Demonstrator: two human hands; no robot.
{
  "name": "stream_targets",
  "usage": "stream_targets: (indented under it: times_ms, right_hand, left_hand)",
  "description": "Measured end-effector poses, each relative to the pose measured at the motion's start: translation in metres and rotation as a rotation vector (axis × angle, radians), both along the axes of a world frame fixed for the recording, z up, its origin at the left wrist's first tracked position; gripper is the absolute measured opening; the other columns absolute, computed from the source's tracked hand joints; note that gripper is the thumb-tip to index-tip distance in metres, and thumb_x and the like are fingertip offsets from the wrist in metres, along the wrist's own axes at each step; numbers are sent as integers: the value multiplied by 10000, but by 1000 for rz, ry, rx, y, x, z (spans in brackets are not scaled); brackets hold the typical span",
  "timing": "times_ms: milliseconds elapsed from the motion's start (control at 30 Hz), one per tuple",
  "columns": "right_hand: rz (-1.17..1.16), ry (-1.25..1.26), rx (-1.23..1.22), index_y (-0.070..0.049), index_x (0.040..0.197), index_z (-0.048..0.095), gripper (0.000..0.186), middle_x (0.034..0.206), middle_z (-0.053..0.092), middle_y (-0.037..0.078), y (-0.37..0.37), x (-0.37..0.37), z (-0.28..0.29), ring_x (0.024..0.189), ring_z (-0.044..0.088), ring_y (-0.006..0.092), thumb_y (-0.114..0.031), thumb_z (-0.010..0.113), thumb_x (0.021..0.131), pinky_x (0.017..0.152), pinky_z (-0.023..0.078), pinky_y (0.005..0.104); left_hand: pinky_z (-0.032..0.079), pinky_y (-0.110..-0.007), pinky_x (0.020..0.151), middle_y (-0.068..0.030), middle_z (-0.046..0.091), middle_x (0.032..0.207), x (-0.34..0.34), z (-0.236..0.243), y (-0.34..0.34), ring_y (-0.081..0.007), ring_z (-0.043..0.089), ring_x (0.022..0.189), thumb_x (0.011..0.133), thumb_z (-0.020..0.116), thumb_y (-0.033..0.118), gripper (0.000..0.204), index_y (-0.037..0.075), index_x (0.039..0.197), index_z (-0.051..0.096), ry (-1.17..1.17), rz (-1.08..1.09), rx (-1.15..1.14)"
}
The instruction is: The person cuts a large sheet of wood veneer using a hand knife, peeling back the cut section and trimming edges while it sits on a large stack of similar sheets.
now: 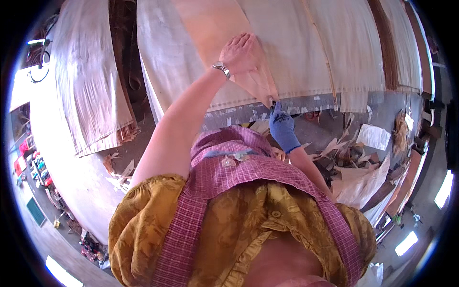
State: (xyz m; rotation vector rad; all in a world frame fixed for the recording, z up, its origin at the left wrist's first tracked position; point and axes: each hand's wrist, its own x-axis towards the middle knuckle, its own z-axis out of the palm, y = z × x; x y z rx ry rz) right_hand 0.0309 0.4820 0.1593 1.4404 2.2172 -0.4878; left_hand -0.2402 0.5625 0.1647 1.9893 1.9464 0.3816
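Observation:
My bare left hand point(239, 53), a metal-banded watch at its wrist, lies flat with fingers stretched out on a peach-coloured wood veneer sheet point(210, 18). That sheet tapers to a narrow point toward me and rests over paler veneer sheets point(287, 48). In a blue glove, my right hand point(283, 128) is closed at the sheet's pointed near end. Between its fingers shows a small dark tool point(272, 102) with a shiny tip, mostly hidden by the glove; its exact kind cannot be made out.
A grey table edge point(229, 115) with ragged pale marks runs just below the sheets. Veneer stacks hang at the left point(88, 81) and right point(404, 48). Veneer scraps point(334, 148) pile up beside my right forearm. A narrow brownish strip point(326, 52) lies across the pale sheets.

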Motion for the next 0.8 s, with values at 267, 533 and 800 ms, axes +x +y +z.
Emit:
stream_targets:
  times_ms: [267, 533, 800]
  right_hand:
    - [-258, 246, 375, -49, 1119, 516, 376, 839, 671, 163, -8, 0, 7, 774, 663, 337, -355, 570, 906, 628, 524, 434]
    - [-371, 1038, -377, -11, 958, 624, 258, 784, 680, 100, 1, -23, 43, 691, 649, 236, -249, 652, 860, 646, 503, 349]
    - [-938, 1025, -602, -65, 991, 675, 195, 671, 595, 24, 69, -50, 19, 531, 533, 93, -213, 646, 868, 474, 420, 277]
  left_hand:
    - [147, -564, 1130, -131, 276, 1506, 19, 11, -2, -326, 191, 1416, 626, 811, 398, 1089, 138, 1482, 190, 38, 155, -34]
    - [144, -671, 1064, -210, 161, 1532, 20, 15, -9, -433, 129, 1411, 656, 795, 350, 1132, 228, 1513, 66, 41, 282, -111]
    - [215, -688, 1020, -216, 146, 1536, 24, 17, -1, -440, 168, 1401, 661, 791, 344, 1111, 288, 1508, 73, 53, 240, -125]
